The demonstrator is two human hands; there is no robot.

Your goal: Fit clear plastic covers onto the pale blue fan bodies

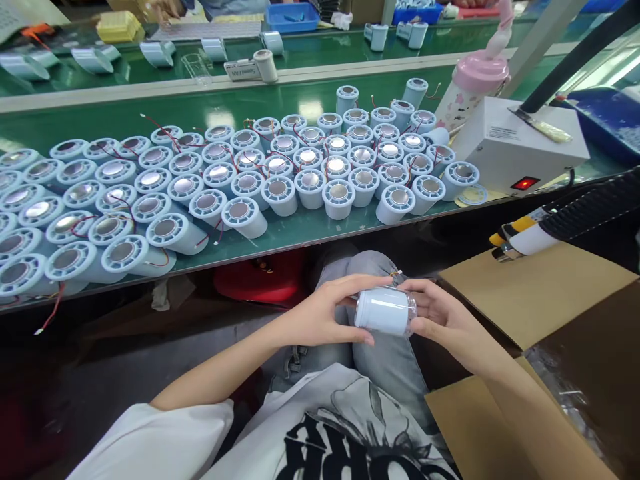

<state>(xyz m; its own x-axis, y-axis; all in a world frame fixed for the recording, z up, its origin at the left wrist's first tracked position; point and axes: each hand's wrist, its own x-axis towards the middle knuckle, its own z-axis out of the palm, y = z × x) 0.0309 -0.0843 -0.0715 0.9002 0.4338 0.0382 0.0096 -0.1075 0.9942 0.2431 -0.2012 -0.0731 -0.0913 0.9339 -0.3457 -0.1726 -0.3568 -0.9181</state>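
A light blue cylinder [384, 311] lies sideways above my lap, held between both hands. My left hand [320, 312] grips its left end, thumb below and fingers over the top. My right hand [443, 317] holds the other end, where a clear plastic piece [411, 312] surrounds the cylinder. A thin wire with a small connector sticks up behind it. Beyond my hands, many similar blue cylinders [339, 198] stand in rows on the green bench [295, 241], with silvery round centres on top and red wires on several.
A white box [520, 150] with a lit red switch and a pink-lidded bottle [473, 87] stand at the right. An open cardboard box [540, 293] is at lower right, beside a black hose [595, 207]. People's hands show across the bench.
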